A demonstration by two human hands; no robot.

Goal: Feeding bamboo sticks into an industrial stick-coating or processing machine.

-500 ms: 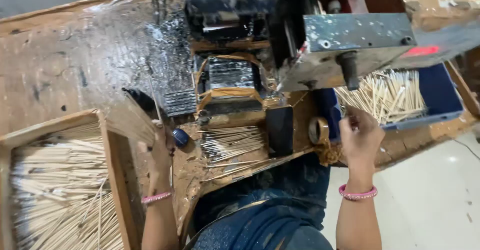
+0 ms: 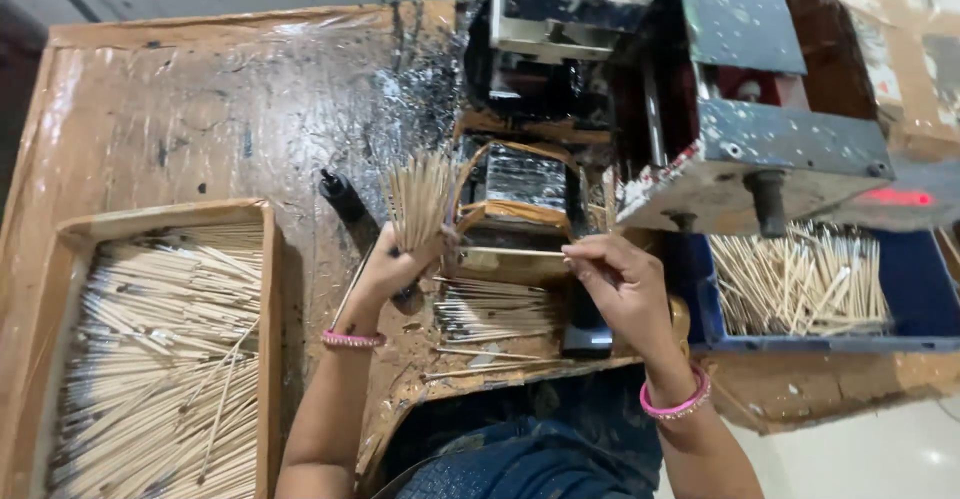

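Your left hand (image 2: 392, 267) is clenched around a fanned bundle of thin pale sticks (image 2: 420, 197), held upright just left of centre, tips splaying toward twelve o'clock. Your right hand (image 2: 622, 281), at about three o'clock from it, pinches a single stick (image 2: 515, 252) lying level, its far end pointing back at the bundle and across the small feed tray (image 2: 500, 309) where more sticks lie in a row. Behind both hands, at twelve o'clock, sits a grimy metal machine (image 2: 745, 149) (black residue coats the wooden table (image 2: 180, 109) around it). A wooden crate of sticks (image 2: 165, 359) fills seven o'clock; a blue bin of sticks (image 2: 800, 284) sits at three to four o'clock under the machine's overhang. The likely trouble: the fanned bundle looks loosely gripped, so sticks could slip and scatter, and the single stick could skew or snap if it goes in crooked; fingers near the machine's mouth risk a nip. Hard to make out: the machine's intake is lost in dark clutter, the crate is cut off at the bottom edge, and your fingertips on the bundle are hidden behind the sticks.
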